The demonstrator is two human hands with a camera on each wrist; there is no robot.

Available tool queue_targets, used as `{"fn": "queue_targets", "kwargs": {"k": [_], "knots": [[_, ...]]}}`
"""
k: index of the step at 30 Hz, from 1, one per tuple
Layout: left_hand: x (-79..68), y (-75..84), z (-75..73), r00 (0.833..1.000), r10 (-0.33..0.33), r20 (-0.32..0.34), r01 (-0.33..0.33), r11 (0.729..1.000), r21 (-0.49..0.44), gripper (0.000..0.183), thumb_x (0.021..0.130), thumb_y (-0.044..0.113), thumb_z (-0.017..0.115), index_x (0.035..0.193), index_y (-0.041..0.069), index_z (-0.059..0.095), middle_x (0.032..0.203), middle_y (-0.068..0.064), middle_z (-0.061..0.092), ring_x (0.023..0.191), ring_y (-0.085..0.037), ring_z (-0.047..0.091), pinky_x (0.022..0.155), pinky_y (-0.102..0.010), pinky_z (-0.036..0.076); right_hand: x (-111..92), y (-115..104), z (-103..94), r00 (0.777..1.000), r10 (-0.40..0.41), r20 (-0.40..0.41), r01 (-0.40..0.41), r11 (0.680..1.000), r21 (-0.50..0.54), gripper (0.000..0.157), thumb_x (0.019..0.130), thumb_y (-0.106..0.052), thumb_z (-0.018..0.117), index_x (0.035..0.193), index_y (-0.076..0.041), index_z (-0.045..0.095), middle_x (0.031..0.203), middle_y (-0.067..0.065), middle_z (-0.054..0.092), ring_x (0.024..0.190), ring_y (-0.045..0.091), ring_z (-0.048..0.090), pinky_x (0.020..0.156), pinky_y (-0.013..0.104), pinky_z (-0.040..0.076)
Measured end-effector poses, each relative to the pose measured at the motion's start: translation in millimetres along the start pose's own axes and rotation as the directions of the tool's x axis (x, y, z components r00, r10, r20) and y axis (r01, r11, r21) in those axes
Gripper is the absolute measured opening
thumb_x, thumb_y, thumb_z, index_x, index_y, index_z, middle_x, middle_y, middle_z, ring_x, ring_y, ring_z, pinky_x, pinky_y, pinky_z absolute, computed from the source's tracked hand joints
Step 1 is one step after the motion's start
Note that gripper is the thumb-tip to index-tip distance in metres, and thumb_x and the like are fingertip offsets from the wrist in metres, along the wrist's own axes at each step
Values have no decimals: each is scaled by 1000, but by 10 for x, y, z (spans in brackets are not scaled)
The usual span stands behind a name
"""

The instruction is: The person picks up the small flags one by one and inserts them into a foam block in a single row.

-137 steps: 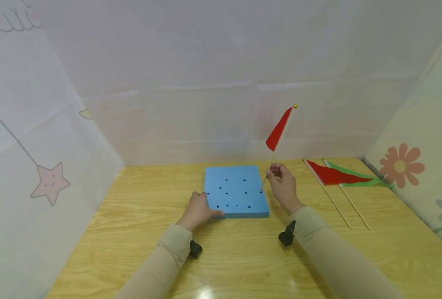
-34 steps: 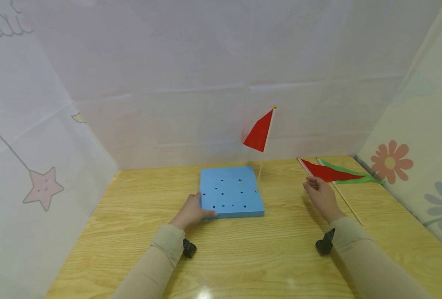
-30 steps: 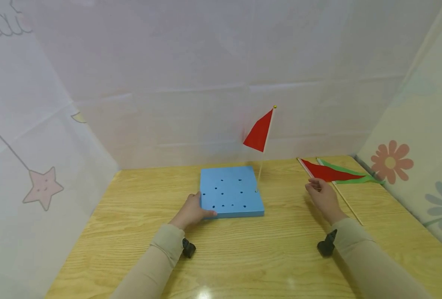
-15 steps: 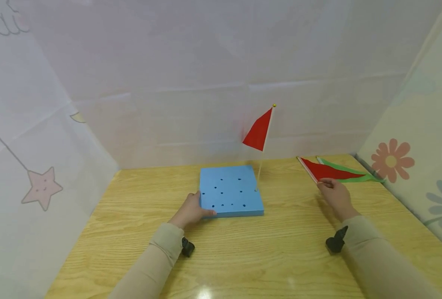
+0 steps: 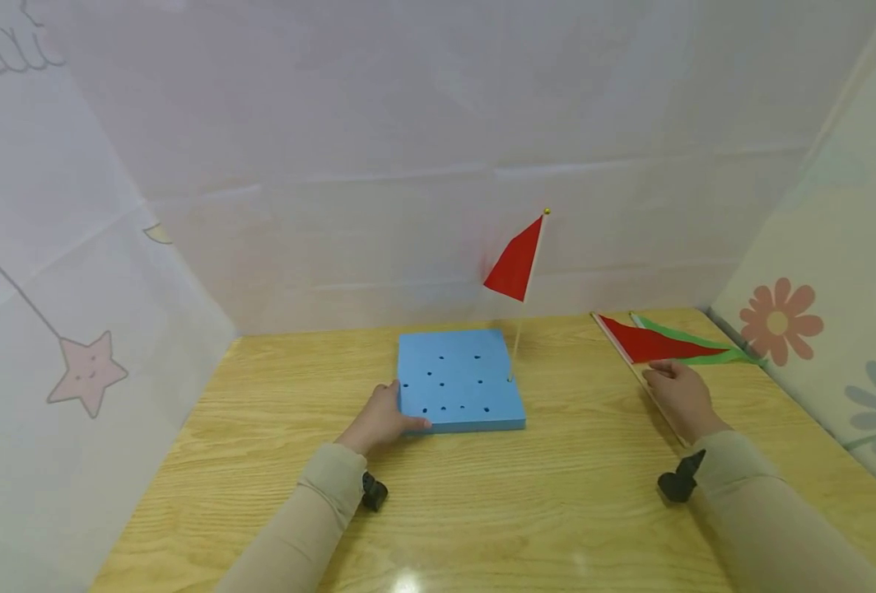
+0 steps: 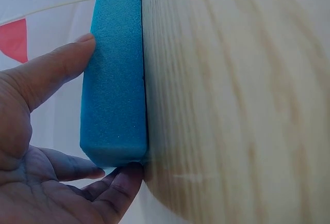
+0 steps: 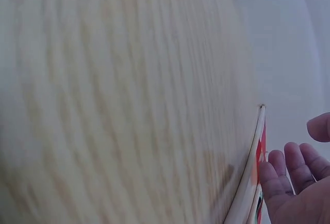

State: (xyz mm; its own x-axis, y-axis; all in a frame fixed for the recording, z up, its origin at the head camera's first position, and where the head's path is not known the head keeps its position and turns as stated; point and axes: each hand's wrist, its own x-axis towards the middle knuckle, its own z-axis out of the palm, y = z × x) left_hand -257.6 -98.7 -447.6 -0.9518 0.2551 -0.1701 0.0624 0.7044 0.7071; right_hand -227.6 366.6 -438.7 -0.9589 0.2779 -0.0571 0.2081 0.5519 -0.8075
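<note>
A blue foam block (image 5: 460, 344) dotted with holes lies on the table. My left hand (image 5: 379, 420) grips its near left corner, thumb on the front top edge (image 6: 88, 43) and fingers against the left side. From a hole at the block's right edge rises a red pennant flag (image 5: 518, 262) on a thin stick, leaning slightly right. To the right, a second red pennant flag (image 5: 641, 342) lies partly over a green one (image 5: 705, 361). Above their sticks is my right hand (image 5: 678, 399), hiding the green flag's stick; the right wrist view shows its fingers (image 7: 296, 164) loosely extended, thumb apart.
The wooden table (image 5: 297, 362) ends at a pale cloth backdrop (image 5: 379, 206) behind and on both sides. Small black devices sit at both wrists, such as the left wrist device (image 5: 374, 492).
My right hand has let go of the upright flag's stick and moved right to the lying flags. Lately it shifted from the red flag's stick toward the green one's. My left hand stays put.
</note>
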Motion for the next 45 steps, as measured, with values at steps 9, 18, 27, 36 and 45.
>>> {"fn": "queue_targets", "kwargs": {"k": [9,18,27,36,45], "knots": [[-12,8,-9,1000,-9,-6,9,1000,-8,106,87,33,86,158,-12,22,157,-38,28,144,-49,35,115,-58,35,6,109,-54,998,26,54,-32,991,129,58,110,-21,45,149,20,31,144,37,40,88,-9,50,76,10,50],[0,-8,-8,1000,1,-9,-1,1000,-14,106,87,33,86,158,-13,22,156,-38,29,143,-49,37,115,-57,36,13,106,-79,997,34,75,-41,994,97,56,110,-20,44,147,20,32,142,38,42,101,12,57,75,13,50],[-15,1,-17,1000,0,-15,0,1000,-25,106,87,33,86,158,-13,22,156,-38,29,142,-49,38,114,-57,36,19,96,-91,997,23,77,-16,996,-93,51,105,-17,45,140,20,41,136,39,48,118,47,51,86,38,50],[-29,8,-37,1000,-3,-26,3,999,-32,105,87,31,86,157,-14,22,154,-39,31,140,-49,40,114,-57,36,78,98,-51,998,16,63,-7,991,-136,47,99,-12,52,133,20,48,125,36,55,110,43,55,77,29,49],[-35,23,-43,1000,-8,-13,7,999,-38,105,88,31,86,158,-13,22,156,-38,29,143,-48,36,114,-56,36,93,130,-38,997,16,71,-1,978,-208,47,98,-16,62,128,19,52,129,38,55,115,52,54,96,59,47]]}}
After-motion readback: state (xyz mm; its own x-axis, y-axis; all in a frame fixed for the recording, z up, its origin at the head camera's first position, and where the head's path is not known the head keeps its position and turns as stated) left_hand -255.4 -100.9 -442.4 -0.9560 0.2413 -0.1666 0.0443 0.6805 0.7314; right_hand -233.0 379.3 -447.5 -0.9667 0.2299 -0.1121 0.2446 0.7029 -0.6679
